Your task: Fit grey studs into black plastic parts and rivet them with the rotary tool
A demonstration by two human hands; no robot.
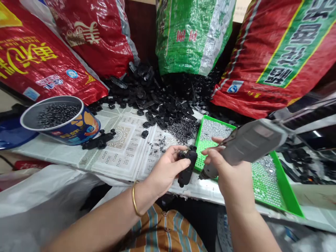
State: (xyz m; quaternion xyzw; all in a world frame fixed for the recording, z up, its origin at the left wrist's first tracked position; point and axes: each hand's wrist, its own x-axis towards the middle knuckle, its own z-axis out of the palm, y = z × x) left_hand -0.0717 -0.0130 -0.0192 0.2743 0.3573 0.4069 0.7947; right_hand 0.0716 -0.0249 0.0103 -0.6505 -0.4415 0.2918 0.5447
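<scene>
Fingers of your left hand are closed around a black plastic part, holding it upright by its upper end, with the lower end hanging free below your thumb. Your right hand is wrapped around the grey electric screwdriver, whose body slants up and away to the right of that hand while its nose end points down and left, just beside the black part; whether the tip touches the part cannot be made out. A gold bangle sits on your left wrist.

Directly behind your right hand lies a green tray with a perforated floor, scattered with small silvery screws. Beyond your left hand, farther from you, a heap of black plastic parts spreads across the newspaper sheet that covers the work surface, with a few loose pieces lying between the heap and your fingers. Well off to the left of your left hand stands a tin can filled with small dark pieces. Behind everything lean woven sacks: red sacks on the left and far right, and a green sack straight ahead above the heap.
</scene>
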